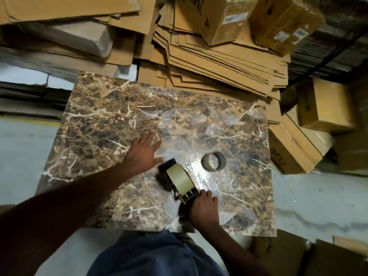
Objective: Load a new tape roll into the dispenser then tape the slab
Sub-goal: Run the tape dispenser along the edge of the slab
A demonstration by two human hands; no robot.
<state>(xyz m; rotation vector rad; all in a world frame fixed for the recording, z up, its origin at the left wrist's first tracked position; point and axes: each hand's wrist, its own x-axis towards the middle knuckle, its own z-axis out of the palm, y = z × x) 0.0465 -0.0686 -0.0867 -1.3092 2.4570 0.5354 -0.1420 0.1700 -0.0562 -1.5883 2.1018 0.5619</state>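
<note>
Tape dispenser with full roll lay on the slab near its front edge, right hand closed around the handle, left hand spread flat beside it; slab judged heavy, stiff, slick under film, dispenser light.

**Operator Appearance**

Both forearms are seen bare to the frame edge; no sleeves, gloves, watch or rings are seen on the left hand or the right hand. A dark blue garment is worn, seen at the lower centre. Its fabric is plain, with soft folds and no markings shown.
</note>
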